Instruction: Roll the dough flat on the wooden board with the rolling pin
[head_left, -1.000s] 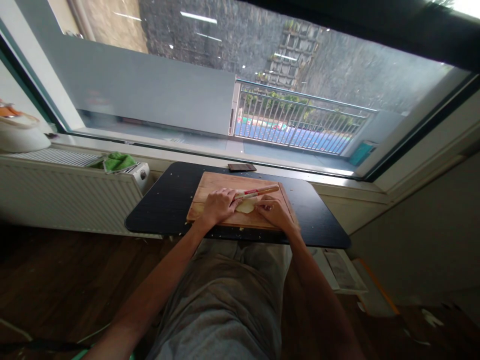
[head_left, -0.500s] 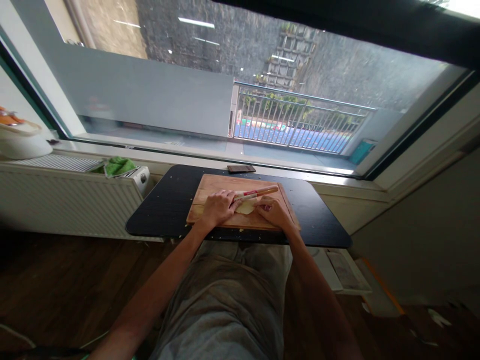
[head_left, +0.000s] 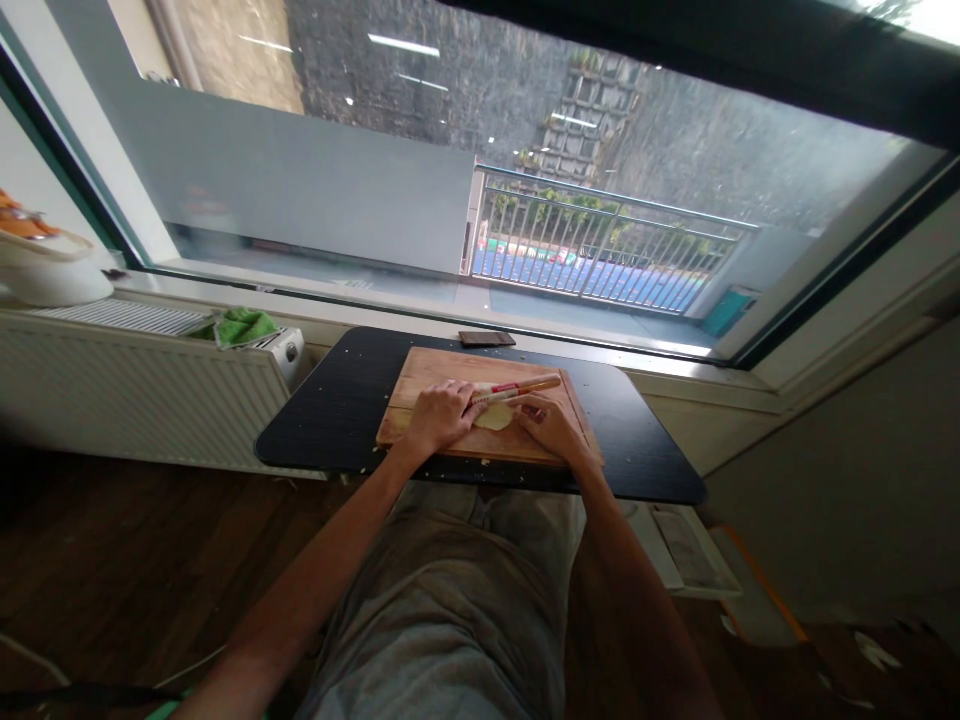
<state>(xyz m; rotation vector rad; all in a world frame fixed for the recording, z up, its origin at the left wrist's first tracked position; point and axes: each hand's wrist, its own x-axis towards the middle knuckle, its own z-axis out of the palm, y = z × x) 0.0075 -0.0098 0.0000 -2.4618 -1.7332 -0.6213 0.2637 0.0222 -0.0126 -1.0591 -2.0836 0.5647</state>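
Note:
A wooden rolling pin (head_left: 536, 384) with a red and white printed band lies slantwise on the wooden cutting board (head_left: 421, 368). My left hand (head_left: 442, 414) is closed over its left end. Just in front of the pin, a small round of pale dough (head_left: 494, 416) rests flat on the board. At the dough's right edge, my right hand (head_left: 553, 430) has its fingers curled and pinched together; its fingertips appear to touch that edge. The palm side of both hands is hidden from me.
The board lies on a small black table (head_left: 322, 400) with scattered crumbs. A flat brown object (head_left: 486, 339) sits at its far edge by the window. To the left stand a white radiator (head_left: 150, 390) with a green cloth (head_left: 244, 327) and a white container (head_left: 52, 270).
The dough shows as a rounder disc between my hands, its right part less stretched toward my right fingers. Both hands stay nearly in place; the whole view has shifted slightly.

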